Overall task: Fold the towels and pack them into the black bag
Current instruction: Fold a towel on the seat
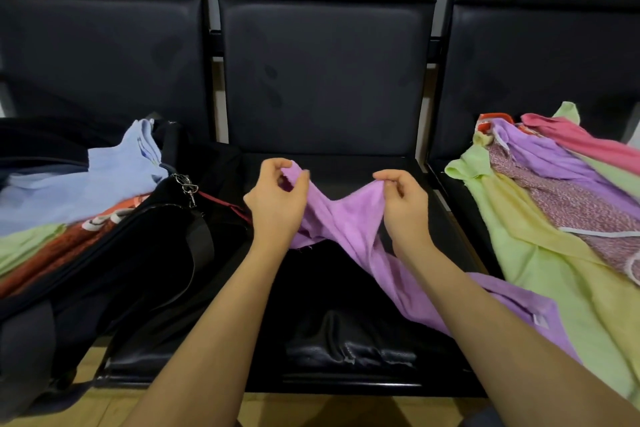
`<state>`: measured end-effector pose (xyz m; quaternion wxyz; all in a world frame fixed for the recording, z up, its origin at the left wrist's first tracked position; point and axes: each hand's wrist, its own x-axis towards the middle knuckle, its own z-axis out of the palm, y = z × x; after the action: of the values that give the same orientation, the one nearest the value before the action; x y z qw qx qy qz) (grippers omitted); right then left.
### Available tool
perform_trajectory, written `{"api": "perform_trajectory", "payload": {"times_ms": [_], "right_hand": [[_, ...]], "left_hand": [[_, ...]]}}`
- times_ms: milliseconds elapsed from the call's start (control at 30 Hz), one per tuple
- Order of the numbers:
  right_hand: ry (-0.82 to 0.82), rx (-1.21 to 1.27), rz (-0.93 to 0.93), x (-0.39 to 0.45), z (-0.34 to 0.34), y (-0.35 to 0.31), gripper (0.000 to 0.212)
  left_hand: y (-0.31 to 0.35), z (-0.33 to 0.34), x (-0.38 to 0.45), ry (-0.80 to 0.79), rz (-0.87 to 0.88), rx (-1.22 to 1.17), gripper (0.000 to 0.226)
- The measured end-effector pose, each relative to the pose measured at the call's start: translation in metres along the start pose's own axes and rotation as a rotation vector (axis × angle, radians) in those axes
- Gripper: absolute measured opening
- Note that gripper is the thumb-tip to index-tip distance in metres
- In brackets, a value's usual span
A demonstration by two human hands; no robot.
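Note:
A purple towel (349,225) hangs between my two hands above the middle black seat (349,166). My left hand (275,204) pinches one top corner and my right hand (403,206) pinches the other. The cloth sags between them and trails down to the right under my right forearm. The black bag (138,253) lies open on the left seat. Inside it are folded towels: a light blue one (90,187) on top, with orange and green ones (31,250) beneath.
A loose pile of towels (554,204) in green, yellow, purple, pink and a speckled maroon covers the right seat. The bag's strap with a metal clip (188,189) lies at the left seat's inner edge. Dark seat backs rise behind. Wooden floor shows below.

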<state>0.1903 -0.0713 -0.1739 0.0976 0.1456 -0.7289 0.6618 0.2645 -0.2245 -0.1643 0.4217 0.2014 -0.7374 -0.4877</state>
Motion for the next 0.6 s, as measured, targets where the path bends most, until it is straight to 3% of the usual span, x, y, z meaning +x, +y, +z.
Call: {"api": "perform_trajectory", "payload": {"times_ms": [100,233,333,367,467,600], "right_hand": [[-0.127,-0.091,-0.024,-0.003,0.006,-0.003,0.027],[-0.274,-0.249,-0.166,-0.008,0.01,-0.01,0.026],[-0.389,-0.412,-0.179,-0.009,0.017,-0.014,0.02],[-0.411,-0.464,-0.179,-0.01,0.018,-0.015,0.011],[-0.354,-0.566,-0.203,-0.011,0.021,-0.012,0.027],[-0.24,-0.559,-0.18,-0.011,0.017,-0.013,0.023]], "left_hand": [[0.001,0.003,-0.003,-0.152,0.063,0.031,0.026],[0.002,-0.001,0.001,-0.505,0.169,0.099,0.049],[0.005,-0.005,-0.004,-0.658,0.261,0.06,0.049],[0.005,-0.006,-0.006,-0.67,0.268,0.053,0.047],[0.004,-0.004,-0.009,-0.622,0.24,0.095,0.042],[0.0,0.001,-0.008,-0.504,0.193,0.385,0.019]]}}
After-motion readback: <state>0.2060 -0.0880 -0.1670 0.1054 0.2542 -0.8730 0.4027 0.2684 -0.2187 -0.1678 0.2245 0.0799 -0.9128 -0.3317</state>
